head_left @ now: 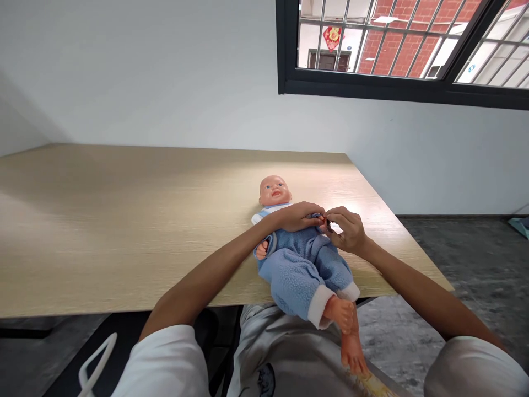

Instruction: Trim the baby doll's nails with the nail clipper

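Observation:
A baby doll (296, 270) in blue fleece clothes with white cuffs lies on its back at the table's front edge. Its bald head points away from me and its bare feet hang over the edge above my lap. My left hand (301, 215) reaches across the doll's chest, fingers closed around the doll's hand (322, 220) on the right side. Close against that doll hand, my right hand (347, 229) pinches a small dark object (329, 225) between thumb and fingers. Its kind is too small and covered to make out. The doll's other hand (262, 250) rests free by its side.
The light wooden table (124, 220) stretches left and back to a white wall. Its right edge drops to a grey floor (438, 248). A barred window (384, 49) is at upper right. A white curved chair arm (97, 364) shows at lower left.

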A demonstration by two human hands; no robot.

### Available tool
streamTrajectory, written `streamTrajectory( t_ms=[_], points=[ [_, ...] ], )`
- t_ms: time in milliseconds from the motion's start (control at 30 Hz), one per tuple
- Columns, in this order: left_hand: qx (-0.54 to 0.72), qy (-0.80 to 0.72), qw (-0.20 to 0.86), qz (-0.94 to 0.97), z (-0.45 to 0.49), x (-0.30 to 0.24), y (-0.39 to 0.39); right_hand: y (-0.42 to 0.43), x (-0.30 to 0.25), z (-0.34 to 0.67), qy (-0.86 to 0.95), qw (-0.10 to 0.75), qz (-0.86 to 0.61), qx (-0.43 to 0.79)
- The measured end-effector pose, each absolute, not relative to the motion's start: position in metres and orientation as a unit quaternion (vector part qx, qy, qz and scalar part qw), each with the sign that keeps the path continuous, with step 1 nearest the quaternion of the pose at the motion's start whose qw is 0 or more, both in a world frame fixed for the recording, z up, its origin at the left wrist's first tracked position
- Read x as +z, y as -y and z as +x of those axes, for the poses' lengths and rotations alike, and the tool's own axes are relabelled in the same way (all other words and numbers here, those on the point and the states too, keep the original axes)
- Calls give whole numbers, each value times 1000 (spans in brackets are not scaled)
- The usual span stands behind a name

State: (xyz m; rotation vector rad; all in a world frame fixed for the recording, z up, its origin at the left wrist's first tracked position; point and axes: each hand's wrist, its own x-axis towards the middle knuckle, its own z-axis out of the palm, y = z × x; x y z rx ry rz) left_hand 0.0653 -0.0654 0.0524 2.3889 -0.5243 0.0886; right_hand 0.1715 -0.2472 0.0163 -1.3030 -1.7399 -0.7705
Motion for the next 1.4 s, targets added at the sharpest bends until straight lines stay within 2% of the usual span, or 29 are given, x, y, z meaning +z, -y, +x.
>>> streamTrajectory(
  t_ms=[267, 500, 800, 1133, 1400],
  points=[
    [18, 209, 362, 908, 65, 52, 64, 247, 16, 173, 690, 387, -519, -322],
    [79, 212, 325, 918, 64, 53, 66, 246, 16, 173, 671, 422, -496, -353],
    [79, 209, 329, 918, 66, 50, 65, 247, 16, 173, 671, 408, -508, -354],
    [36, 212, 366, 906, 65, 52, 65, 248, 17, 173, 674, 422, -516, -318],
    [15, 202, 346, 916, 66, 52, 64, 248, 15, 173, 673, 408, -511, -344]
  ],
)
